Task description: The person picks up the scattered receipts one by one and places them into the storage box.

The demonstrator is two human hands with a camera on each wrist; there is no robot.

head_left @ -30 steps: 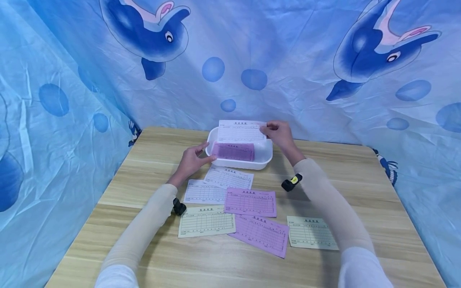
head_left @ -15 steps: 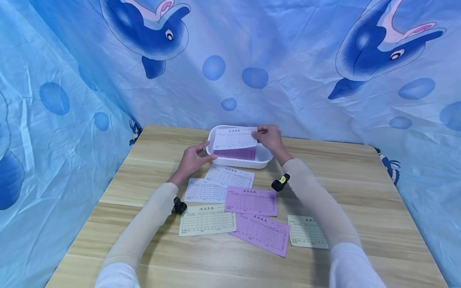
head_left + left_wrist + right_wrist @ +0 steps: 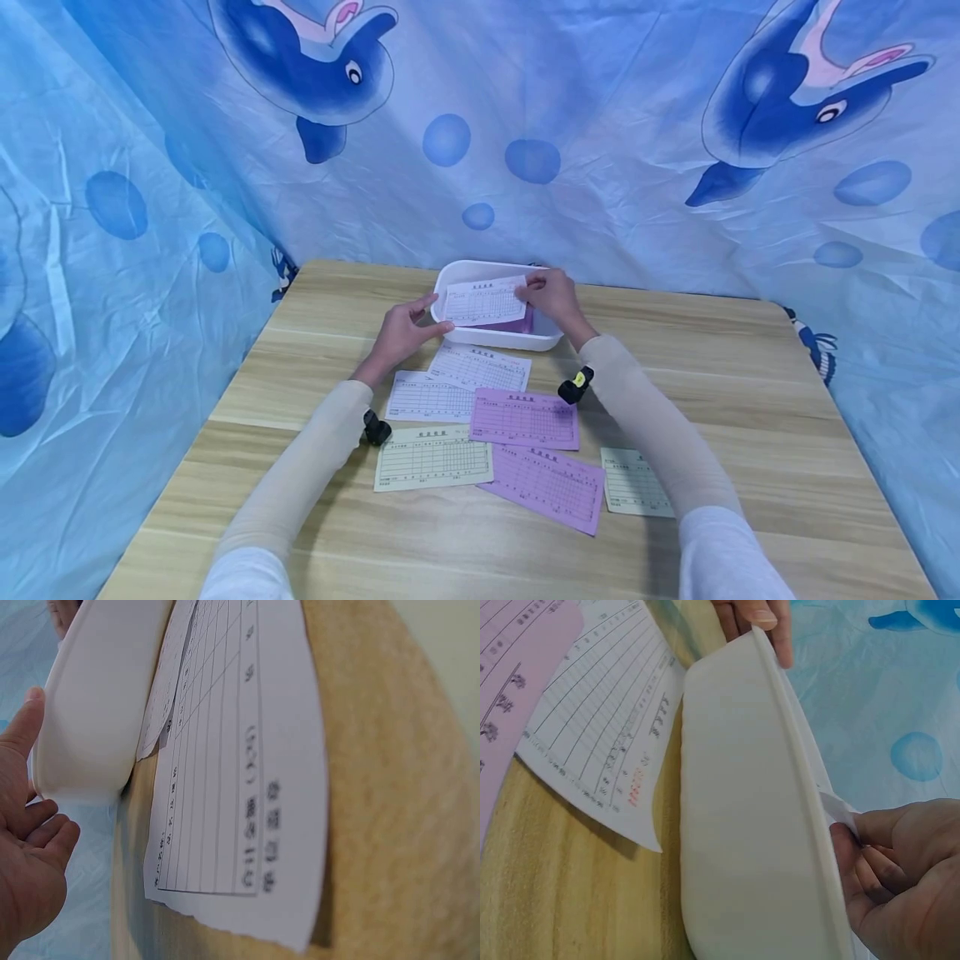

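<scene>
A white printed receipt slip (image 3: 486,301) is tilted inside a white plastic tray (image 3: 498,337), lying over a purple slip (image 3: 528,320). My right hand (image 3: 551,294) pinches the white slip by its right end, thumb against fingers. The right wrist view shows that pinch just beyond the tray's rim, with the slip's corner (image 3: 838,808) between the fingertips. My left hand (image 3: 403,335) holds the tray's left end, thumb at the near rim and fingers at the side. In the left wrist view the thumb (image 3: 28,720) presses the tray's edge, and the other fingers curl below.
In front of the tray lie white slips (image 3: 480,367) (image 3: 423,398), overlapping purple slips (image 3: 525,419) (image 3: 551,490) and a pale green slip (image 3: 433,459). Another green slip (image 3: 633,483) lies partly under the right forearm. A blue curtain (image 3: 480,167) hangs behind the wooden table (image 3: 337,542).
My right hand has moved left and slightly down, lowering the white slip into the tray over the purple one. The left hand stays at the tray's left end.
</scene>
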